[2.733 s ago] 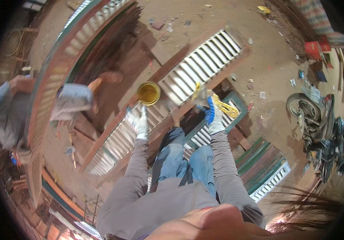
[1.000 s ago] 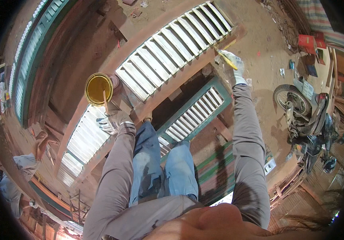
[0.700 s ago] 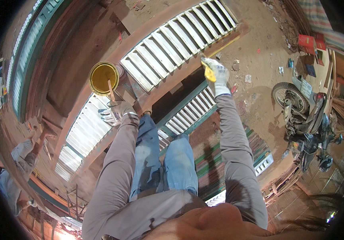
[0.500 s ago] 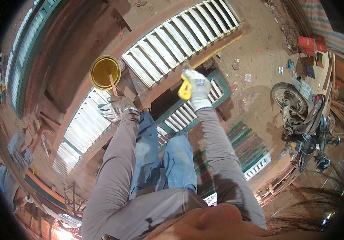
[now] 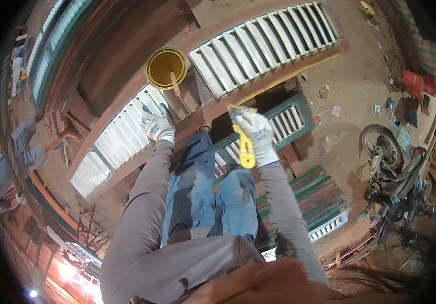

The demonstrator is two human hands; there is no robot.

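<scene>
My left hand (image 5: pixel 160 125), in a white work glove, lies with its fingers spread over the white slats (image 5: pixel 122 129) of a brown wooden shutter frame (image 5: pixel 208 110). My right hand (image 5: pixel 257 133), gloved too, grips a flat paintbrush (image 5: pixel 247 154) by its yellow handle; the brush's bristle end points up and left, near the frame's edge. Between two slatted panels stands a round pot (image 5: pixel 166 57) with a yellowish-brown inside. A wooden stick (image 5: pixel 175 85) leans out over the pot's near rim. The farther slatted panel (image 5: pixel 266 48) has a yellow strip along its near edge.
A green-edged shutter (image 5: pixel 299 114) lies beneath the brown frame, by my legs. More slatted pieces (image 5: pixel 309 195) are stacked at right. A motorbike (image 5: pixel 392 162) stands at the far right, and a person (image 5: pixel 13 157) is at the far left. Small litter dots the dirt floor.
My right hand has drawn nearer, turning the brush so more of its handle shows. My left hand's fingers have swung to point away from me. The whole view has shifted.
</scene>
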